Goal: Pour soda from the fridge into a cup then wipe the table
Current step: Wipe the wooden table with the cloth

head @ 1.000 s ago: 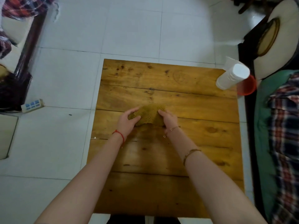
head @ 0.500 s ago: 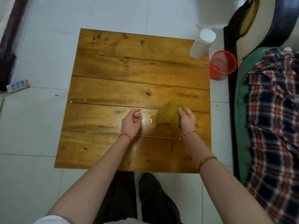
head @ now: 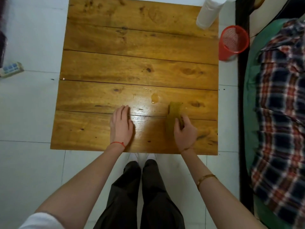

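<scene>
A square wooden plank table (head: pixel 135 66) fills the middle of the view. My right hand (head: pixel 184 129) grips a folded yellow-brown cloth (head: pixel 174 113) that lies on the near right part of the table. Just beyond and left of the cloth sits a small puddle of liquid (head: pixel 154 98), with a wet sheen near it. My left hand (head: pixel 121 124) rests flat on the table with its fingers straight, left of the wet patch. A tall white cup-like container (head: pixel 208 12) stands at the far right corner of the table.
A red mesh bin (head: pixel 232 42) stands on the floor off the table's right edge. A green cushion with a plaid cloth (head: pixel 280 104) lies along the right. A power strip (head: pixel 10 69) lies on the white tile floor at the left. My legs stand at the near edge.
My right hand has drawn the cloth toward the near right of the table. My left hand let go of the cloth and has opened flat on the wood. The camera tilted further down.
</scene>
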`<state>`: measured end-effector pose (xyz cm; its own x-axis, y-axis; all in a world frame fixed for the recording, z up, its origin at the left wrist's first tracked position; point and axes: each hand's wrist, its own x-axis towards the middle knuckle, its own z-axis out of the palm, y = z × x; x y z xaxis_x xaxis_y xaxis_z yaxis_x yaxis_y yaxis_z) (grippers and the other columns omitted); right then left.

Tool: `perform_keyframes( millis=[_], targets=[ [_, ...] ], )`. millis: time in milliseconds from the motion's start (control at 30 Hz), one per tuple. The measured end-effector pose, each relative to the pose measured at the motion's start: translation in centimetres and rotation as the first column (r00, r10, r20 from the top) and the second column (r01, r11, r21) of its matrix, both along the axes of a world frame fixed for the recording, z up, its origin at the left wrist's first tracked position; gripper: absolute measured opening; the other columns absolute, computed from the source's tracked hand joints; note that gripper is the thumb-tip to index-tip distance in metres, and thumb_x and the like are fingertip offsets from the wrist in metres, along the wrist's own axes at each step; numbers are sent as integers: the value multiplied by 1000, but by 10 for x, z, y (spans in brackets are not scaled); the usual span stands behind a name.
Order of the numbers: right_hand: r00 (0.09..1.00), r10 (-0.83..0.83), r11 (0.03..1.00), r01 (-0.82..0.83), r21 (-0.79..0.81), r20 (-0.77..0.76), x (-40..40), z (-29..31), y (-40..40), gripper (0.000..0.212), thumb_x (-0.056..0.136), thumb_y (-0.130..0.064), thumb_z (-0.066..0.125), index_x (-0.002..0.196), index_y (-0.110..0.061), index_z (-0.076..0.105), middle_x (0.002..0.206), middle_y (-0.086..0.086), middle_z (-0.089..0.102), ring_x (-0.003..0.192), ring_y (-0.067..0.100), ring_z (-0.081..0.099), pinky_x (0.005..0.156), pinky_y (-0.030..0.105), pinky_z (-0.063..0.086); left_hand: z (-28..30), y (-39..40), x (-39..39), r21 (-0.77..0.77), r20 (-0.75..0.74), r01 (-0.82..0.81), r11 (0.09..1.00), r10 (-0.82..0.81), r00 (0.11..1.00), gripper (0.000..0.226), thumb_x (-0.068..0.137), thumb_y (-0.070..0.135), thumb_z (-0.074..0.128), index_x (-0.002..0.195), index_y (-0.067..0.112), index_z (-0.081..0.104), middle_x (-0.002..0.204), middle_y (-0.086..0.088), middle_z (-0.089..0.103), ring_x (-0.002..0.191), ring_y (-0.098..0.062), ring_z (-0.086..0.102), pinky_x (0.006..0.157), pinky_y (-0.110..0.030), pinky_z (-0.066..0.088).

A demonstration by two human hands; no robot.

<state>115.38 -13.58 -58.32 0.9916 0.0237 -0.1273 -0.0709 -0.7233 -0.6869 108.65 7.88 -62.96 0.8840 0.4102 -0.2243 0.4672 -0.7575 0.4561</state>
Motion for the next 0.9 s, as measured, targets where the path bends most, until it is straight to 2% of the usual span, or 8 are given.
perform_keyframes(
  millis=[200, 300, 467, 533, 567, 667, 767, 900],
  targets=[
    [930, 366, 925, -367, -98, -28, -40, -22, 23, 10, 95, -18, 57, 98, -13, 65, 60, -16, 48, 41, -5, 34, 44, 6, 23, -17, 9, -4, 67, -10, 49, 997, -48, 999, 57, 96, 11, 46, 151, 12, 30, 156, -10, 32, 148, -27, 19, 121, -53, 14],
    [869, 491, 860, -495, -126, -64, -53, -34, 42, 21, 97, -26, 46, 103, -15, 63, 63, -14, 52, 45, 3, 45, 43, 11, 29, -24, 18, -5, 99, -42, 83, 992, -79, 996, 57, 98, 13, 43, 153, 12, 27, 158, -10, 29, 149, -27, 17, 121, -55, 12],
    [865, 501, 847, -498, -187, -32, -60, -47, 60, 28, 98, -38, 44, 100, -18, 62, 78, -8, 65, 64, 8, 59, 51, 16, 43, -35, 28, -1, 139, -79, 144, 980, -134, 988, 57, 100, 17, 38, 155, 14, 22, 163, -7, 20, 151, -26, 13, 122, -55, 9],
    [864, 500, 855, -481, -195, 60, -59, -54, 61, 32, 98, -35, 42, 105, -14, 65, 93, -2, 69, 81, 13, 63, 64, 21, 52, -40, 31, 1, 157, -91, 170, 973, -157, 983, 58, 101, 19, 37, 156, 15, 19, 164, -6, 16, 151, -26, 11, 122, -55, 8],
    [849, 522, 843, -497, -205, 87, -57, -60, 60, 33, 99, -32, 42, 113, -12, 65, 108, 3, 69, 98, 18, 63, 80, 28, 55, -42, 33, 3, 163, -95, 181, 970, -167, 981, 59, 101, 20, 36, 156, 16, 17, 164, -5, 13, 152, -25, 9, 122, -55, 7],
    [737, 674, 720, -642, -265, 46, -49, -78, 57, 44, 101, -29, 36, 140, -14, 50, 147, 8, 47, 140, 27, 38, 117, 39, 31, -49, 38, 6, 197, -90, 215, 957, -201, 975, 60, 101, 23, 34, 157, 18, 11, 165, -3, 9, 153, -24, 4, 121, -57, 7],
    [569, 817, 508, -787, -350, -96, -44, -91, 52, 53, 104, -36, 28, 155, -22, 22, 163, 4, 16, 152, 27, 7, 124, 43, 8, -55, 42, 7, 237, -72, 245, 940, -235, 969, 60, 102, 24, 33, 157, 19, 10, 166, -3, 7, 153, -24, 2, 121, -58, 4],
    [551, 817, 443, -788, -427, -169, -43, -98, 46, 57, 105, -43, 23, 157, -26, 6, 165, 0, -1, 152, 24, -5, 123, 49, 3, -59, 44, 12, 267, -63, 255, 929, -247, 967, 58, 103, 24, 30, 157, 20, 10, 166, -3, 5, 153, -24, 0, 121, -58, 0]
  ],
)
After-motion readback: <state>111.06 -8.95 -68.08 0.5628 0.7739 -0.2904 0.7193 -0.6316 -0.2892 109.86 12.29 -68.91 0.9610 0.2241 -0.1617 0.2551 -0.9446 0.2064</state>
